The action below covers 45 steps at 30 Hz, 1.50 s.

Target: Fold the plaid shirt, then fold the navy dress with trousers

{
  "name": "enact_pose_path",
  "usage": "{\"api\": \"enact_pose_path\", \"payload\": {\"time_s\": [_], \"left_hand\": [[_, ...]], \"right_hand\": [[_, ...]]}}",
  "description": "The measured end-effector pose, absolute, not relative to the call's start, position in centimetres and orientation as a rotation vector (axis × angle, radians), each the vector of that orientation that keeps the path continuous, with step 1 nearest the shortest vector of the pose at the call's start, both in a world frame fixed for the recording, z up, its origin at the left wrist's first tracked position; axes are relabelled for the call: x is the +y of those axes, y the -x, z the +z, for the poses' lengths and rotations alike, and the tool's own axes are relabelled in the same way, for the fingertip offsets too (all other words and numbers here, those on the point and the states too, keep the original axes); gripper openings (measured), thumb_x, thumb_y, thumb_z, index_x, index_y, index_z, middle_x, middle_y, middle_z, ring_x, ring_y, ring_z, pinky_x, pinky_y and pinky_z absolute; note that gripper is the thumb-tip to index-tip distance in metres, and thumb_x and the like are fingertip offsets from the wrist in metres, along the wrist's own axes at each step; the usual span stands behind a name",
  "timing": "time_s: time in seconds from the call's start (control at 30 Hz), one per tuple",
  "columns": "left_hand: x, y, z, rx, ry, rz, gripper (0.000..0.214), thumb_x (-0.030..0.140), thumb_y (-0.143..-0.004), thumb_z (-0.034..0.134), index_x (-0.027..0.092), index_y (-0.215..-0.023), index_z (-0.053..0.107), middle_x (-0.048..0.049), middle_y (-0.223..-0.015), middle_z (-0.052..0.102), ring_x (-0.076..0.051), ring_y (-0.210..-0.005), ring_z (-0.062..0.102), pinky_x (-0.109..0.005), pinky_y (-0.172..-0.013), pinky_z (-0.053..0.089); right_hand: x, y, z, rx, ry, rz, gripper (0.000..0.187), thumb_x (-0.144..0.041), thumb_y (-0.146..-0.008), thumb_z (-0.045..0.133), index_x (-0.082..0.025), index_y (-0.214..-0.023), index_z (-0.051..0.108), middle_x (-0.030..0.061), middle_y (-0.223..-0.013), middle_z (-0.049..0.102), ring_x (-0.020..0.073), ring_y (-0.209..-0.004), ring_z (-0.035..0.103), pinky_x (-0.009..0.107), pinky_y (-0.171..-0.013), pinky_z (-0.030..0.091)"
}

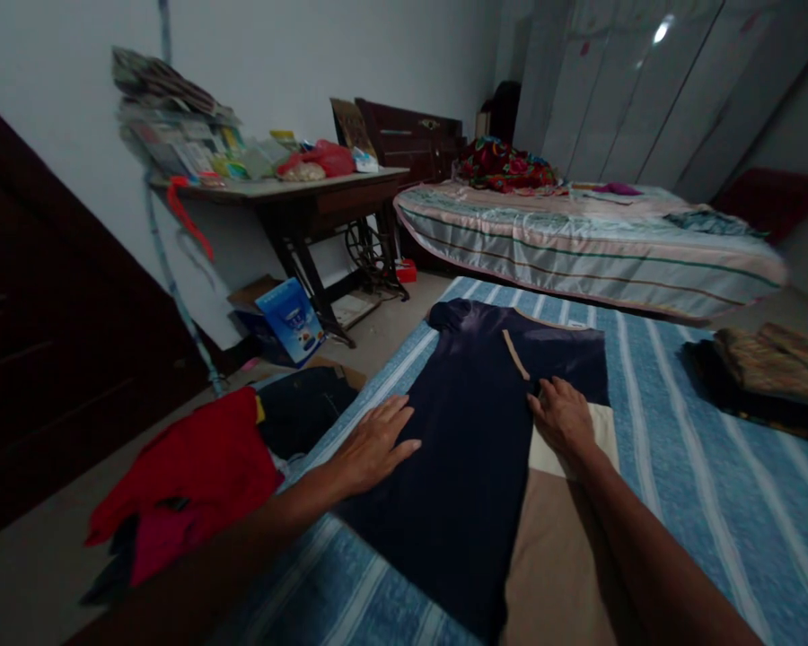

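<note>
A navy shirt with cream and tan panels lies on a blue striped bedsheet, its neckline toward the far side. A narrow tan strip shows on its chest, and its right edge runs nearly straight. At the shirt's left edge, my left hand lies palm down with fingers spread and thumb apart. My right hand rests on the shirt where the navy meets the cream panel, its fingers slightly bent and the thumb apart from them. No cloth shows pinched in either hand.
Folded clothes are stacked on the right of the bedsheet. Red and dark garments are heaped at the left. Beyond stand a sewing machine table, a blue box and another bed.
</note>
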<state>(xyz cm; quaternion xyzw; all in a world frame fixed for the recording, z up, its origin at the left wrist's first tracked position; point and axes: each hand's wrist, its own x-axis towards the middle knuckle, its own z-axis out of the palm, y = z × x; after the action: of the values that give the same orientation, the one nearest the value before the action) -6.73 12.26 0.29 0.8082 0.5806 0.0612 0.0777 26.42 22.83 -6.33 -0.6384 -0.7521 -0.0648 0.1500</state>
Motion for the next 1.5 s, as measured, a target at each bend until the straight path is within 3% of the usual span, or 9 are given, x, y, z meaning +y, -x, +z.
{"api": "enact_pose_path", "payload": {"time_s": [0.23,0.4,0.57,0.67,0.77,0.93,1.13,1.23,1.5], "left_hand": [[6.0,7.5,-1.9,1.9,-2.416,0.105,0.055,0.046,-0.09,0.039,0.019,-0.138,0.038,-0.0099,-0.149,0.028,-0.025,-0.138,0.022,-0.048,-0.11,0.016],[6.4,7.3,-2.3,1.923,-2.463,0.146,0.055,0.047,-0.09,0.037,0.018,-0.136,0.042,-0.0095,-0.148,0.03,-0.026,-0.137,0.024,-0.048,-0.109,0.017],[6.7,7.3,-2.4,1.9,-2.517,0.232,0.054,0.047,-0.089,0.038,0.016,-0.133,0.045,-0.0099,-0.146,0.035,-0.027,-0.136,0.027,-0.049,-0.108,0.021],[6.7,7.3,-2.3,1.893,-2.536,0.254,0.052,0.046,-0.089,0.039,0.015,-0.13,0.048,-0.0113,-0.144,0.038,-0.027,-0.135,0.03,-0.049,-0.107,0.023],[6.6,7.1,-2.0,1.912,-2.533,0.29,0.048,0.043,-0.088,0.04,0.014,-0.125,0.052,-0.013,-0.14,0.043,-0.028,-0.132,0.034,-0.05,-0.105,0.026],[4.2,4.7,-1.3,1.79,-2.569,0.507,0.037,0.035,-0.088,0.04,0.013,-0.11,0.061,-0.0157,-0.131,0.053,-0.03,-0.128,0.04,-0.051,-0.103,0.03],[-0.3,-2.8,-0.6,1.256,-2.49,0.677,0.03,0.027,-0.085,0.047,0.017,-0.11,0.06,-0.0098,-0.109,0.065,-0.024,-0.107,0.056,-0.04,-0.093,0.043],[-1.3,-5.7,-0.4,1.275,-2.37,0.604,0.032,0.024,-0.082,0.051,0.017,-0.113,0.057,-0.0073,-0.097,0.066,-0.021,-0.092,0.059,-0.034,-0.082,0.047],[-0.4,-7.5,0.1,1.492,-2.022,0.322,0.051,0.027,-0.079,0.055,0.018,-0.128,0.045,0.0,-0.08,0.066,-0.017,-0.078,0.062,-0.025,-0.068,0.043]], "right_hand": [[22.2,-26.2,-4.5,-2.199,1.858,-0.157,0.035,-0.039,-0.092,0.039,-0.015,-0.113,0.054,0.0143,-0.115,0.055,0.0256,-0.108,0.049,0.037,-0.088,0.035],[19.7,-25.0,-3.1,-2.197,1.884,-0.171,0.05,-0.045,-0.093,0.035,-0.012,-0.129,0.043,0.0196,-0.134,0.042,0.0286,-0.123,0.039,0.041,-0.096,0.032],[13.2,-22.9,-2.9,-2.324,1.708,-0.054,0.053,-0.048,-0.091,0.04,-0.012,-0.129,0.046,0.0181,-0.135,0.044,0.0281,-0.125,0.039,0.04,-0.1,0.034],[8.7,-22.7,-2.6,-2.299,1.565,0.127,0.047,-0.043,-0.089,0.043,-0.012,-0.124,0.052,0.0183,-0.13,0.049,0.0289,-0.121,0.044,0.043,-0.099,0.037],[5.0,-23.5,-2.4,-2.163,1.504,0.249,0.038,-0.036,-0.089,0.044,-0.018,-0.121,0.055,0.0126,-0.126,0.053,0.0257,-0.117,0.048,0.042,-0.099,0.04],[0.3,-24.5,-3.0,-1.972,1.393,0.223,0.029,-0.03,-0.088,0.046,-0.022,-0.113,0.058,0.0107,-0.119,0.057,0.0234,-0.11,0.054,0.04,-0.094,0.046],[-2.4,-25.1,-3.1,-1.933,1.242,0.213,0.019,-0.023,-0.089,0.049,-0.022,-0.105,0.059,0.0093,-0.104,0.064,0.0195,-0.098,0.061,0.033,-0.083,0.053],[-2.9,-26.4,-3.4,-1.894,1.311,0.166,0.021,-0.023,-0.089,0.048,-0.023,-0.107,0.059,0.0091,-0.106,0.065,0.0201,-0.099,0.062,0.034,-0.084,0.053],[-5.3,-29.4,-4.1,-1.692,1.465,0.167,0.018,-0.026,-0.088,0.051,-0.021,-0.101,0.063,0.0069,-0.098,0.068,0.0203,-0.091,0.064,0.035,-0.081,0.054]]}}
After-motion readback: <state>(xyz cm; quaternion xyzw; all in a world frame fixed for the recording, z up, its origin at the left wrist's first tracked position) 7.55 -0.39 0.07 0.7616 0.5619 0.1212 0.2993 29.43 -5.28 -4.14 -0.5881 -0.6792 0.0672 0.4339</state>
